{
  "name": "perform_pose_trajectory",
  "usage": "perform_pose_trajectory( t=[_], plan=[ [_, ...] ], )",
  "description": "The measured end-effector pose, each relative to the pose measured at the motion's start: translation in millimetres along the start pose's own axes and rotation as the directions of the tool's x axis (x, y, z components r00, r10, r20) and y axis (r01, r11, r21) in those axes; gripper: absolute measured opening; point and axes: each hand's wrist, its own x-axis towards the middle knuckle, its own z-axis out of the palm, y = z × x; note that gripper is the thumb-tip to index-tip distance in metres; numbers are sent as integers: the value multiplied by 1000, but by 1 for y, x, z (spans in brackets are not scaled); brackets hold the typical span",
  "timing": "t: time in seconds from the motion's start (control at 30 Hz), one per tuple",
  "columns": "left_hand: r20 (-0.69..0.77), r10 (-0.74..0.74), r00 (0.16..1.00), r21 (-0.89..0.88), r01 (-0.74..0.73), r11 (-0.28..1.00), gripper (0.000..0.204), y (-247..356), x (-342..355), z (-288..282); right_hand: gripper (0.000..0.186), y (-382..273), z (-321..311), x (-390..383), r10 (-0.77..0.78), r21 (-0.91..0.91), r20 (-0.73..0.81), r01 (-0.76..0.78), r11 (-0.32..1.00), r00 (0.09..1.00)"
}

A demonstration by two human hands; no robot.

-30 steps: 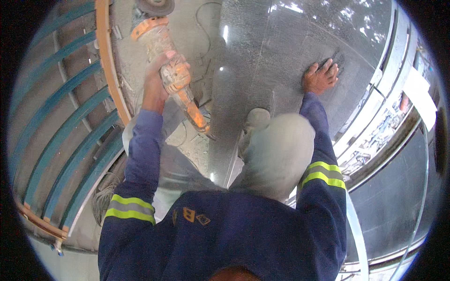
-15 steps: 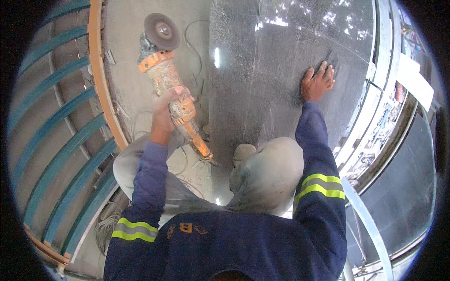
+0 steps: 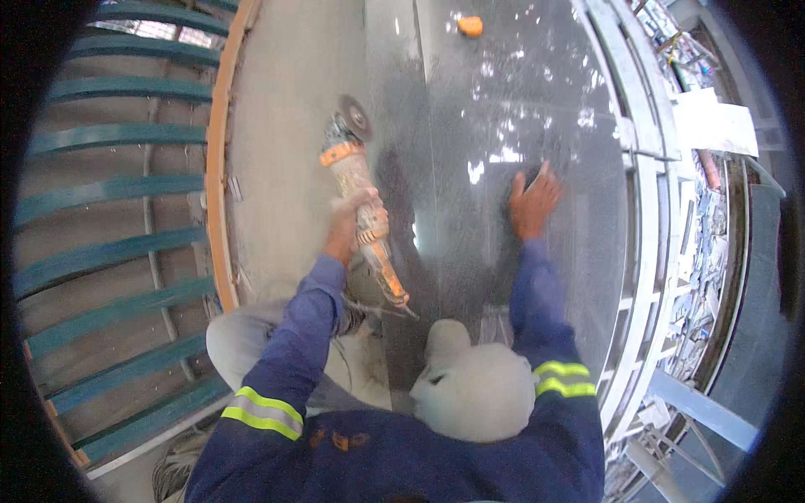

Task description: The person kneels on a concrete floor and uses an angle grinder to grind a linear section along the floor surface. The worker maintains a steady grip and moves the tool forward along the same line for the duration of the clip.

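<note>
My left hand is wrapped around the body of an orange, dust-covered angle grinder. Its round cutting disc points away from me at the far end, and the cord end slants back toward my knee. The grinder is held at the left edge of a large dark polished stone slab. Whether the disc touches anything I cannot tell. On the slab's right part my right hand lies flat, fingers stretched and holding nothing. A thin light line runs lengthwise along the slab.
At the slab's far end sits a small orange tape measure. Teal metal bars and an orange frame rail stand to the left. White metal rails border the right side, with stone scraps beyond. My bent knee rests near the slab.
The view has shifted, bringing the tape measure into sight. My left hand has carried the grinder forward and right, to the slab's edge. My right hand stays flat on the slab.
</note>
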Motion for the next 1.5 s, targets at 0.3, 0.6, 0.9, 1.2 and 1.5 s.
perform_pose_trajectory(
  t=[0.3,0.6,0.9,1.2,1.5],
  plan=[
    [196,36,980,-9,-35,999,28,-8,72,50,78,-161,-65,-100,-191,610,654,-362,705,732],
    [162,135,977,74,-149,986,29,-22,111,57,68,-179,-13,-103,-109,446,608,-225,866,787],
    [136,124,983,190,-149,971,31,-19,119,58,55,-187,-4,-101,-76,425,627,-259,867,776],
    [141,83,986,216,-113,970,29,-13,125,59,53,-197,6,-102,-36,411,645,-306,859,763],
    [156,62,986,244,-99,965,35,-13,131,55,56,-195,4,-102,-65,464,628,-307,831,775]
  ],
)
